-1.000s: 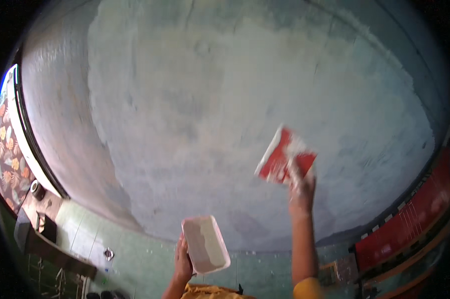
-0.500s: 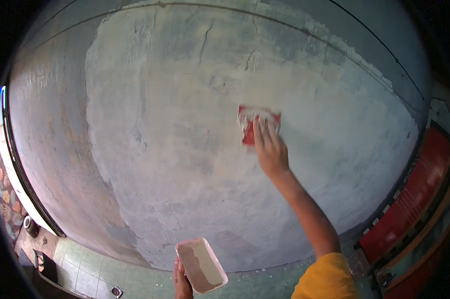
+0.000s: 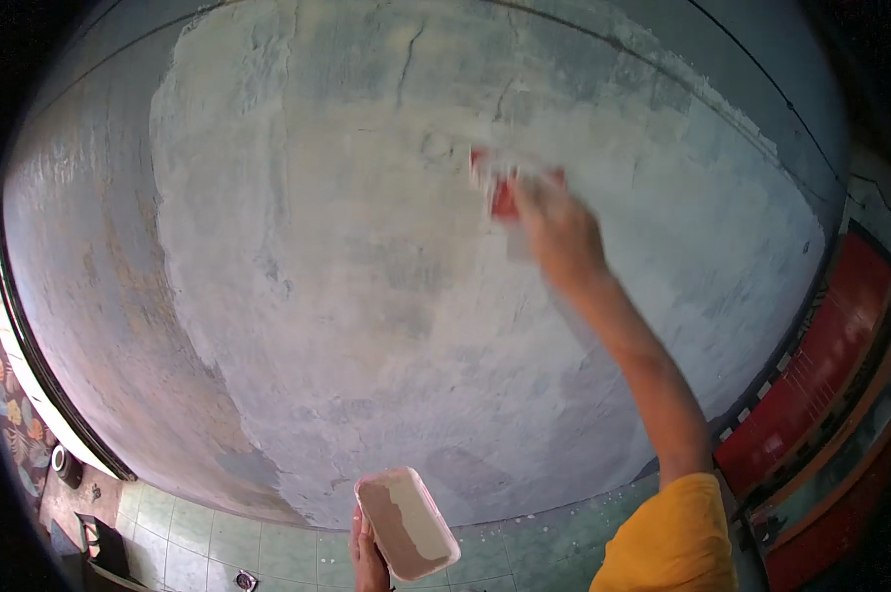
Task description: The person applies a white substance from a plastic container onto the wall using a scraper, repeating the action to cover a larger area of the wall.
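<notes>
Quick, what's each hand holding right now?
Left hand: holding the rectangular tub at its left side.
Right hand: holding the red spreader, motion-blurred, up at the wall.

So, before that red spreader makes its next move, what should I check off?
1. Red spreader held in the right fingers: ok.
2. Tray held by the left fingers: ok.
3. Pale paste available in the tray: ok, some shows.
4. Spreader flat against the wall: cannot tell, it is blurred.
5. Upper crack covered: not ok, a dark line shows.
6. Floor free of spatters: not ok, white specks show.
</notes>
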A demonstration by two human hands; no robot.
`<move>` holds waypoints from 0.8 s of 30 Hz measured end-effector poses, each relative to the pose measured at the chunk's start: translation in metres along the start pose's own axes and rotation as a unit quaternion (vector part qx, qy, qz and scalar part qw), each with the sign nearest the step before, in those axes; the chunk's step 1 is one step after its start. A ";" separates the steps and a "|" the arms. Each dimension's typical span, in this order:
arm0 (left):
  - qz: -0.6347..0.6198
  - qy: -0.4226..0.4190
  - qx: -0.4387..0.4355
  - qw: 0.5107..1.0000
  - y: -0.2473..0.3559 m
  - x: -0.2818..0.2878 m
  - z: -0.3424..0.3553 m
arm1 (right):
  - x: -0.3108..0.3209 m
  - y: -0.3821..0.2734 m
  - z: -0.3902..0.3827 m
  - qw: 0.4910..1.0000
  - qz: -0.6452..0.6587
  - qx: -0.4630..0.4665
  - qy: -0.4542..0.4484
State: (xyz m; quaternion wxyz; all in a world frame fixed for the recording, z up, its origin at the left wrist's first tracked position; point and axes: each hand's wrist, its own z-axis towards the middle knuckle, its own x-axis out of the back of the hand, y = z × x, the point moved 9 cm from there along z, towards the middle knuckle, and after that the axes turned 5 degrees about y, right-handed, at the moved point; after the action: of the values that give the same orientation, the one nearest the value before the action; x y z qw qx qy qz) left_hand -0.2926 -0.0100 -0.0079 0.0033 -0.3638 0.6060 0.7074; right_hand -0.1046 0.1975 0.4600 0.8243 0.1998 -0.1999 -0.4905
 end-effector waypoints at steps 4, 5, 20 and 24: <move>-0.037 0.019 0.052 0.998 -0.007 0.023 -0.002 | 0.007 -0.035 -0.036 0.994 0.086 -0.022 -0.056; -0.036 0.022 0.052 0.998 -0.007 0.029 -0.004 | 0.000 -0.028 -0.036 0.981 0.127 -0.086 -0.118; -0.038 0.005 0.049 0.998 0.018 0.039 -0.016 | -0.009 -0.076 -0.048 0.994 0.065 0.011 -0.084; -0.021 0.012 0.060 0.998 0.019 0.040 -0.013 | 0.013 -0.010 0.022 0.988 0.043 -0.129 -0.078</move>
State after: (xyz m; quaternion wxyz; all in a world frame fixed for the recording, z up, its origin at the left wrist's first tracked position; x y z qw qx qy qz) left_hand -0.3237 -0.0441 -0.0123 0.0329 -0.3842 0.6395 0.6651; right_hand -0.1177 0.1790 0.4748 0.8454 0.0441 -0.2070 -0.4904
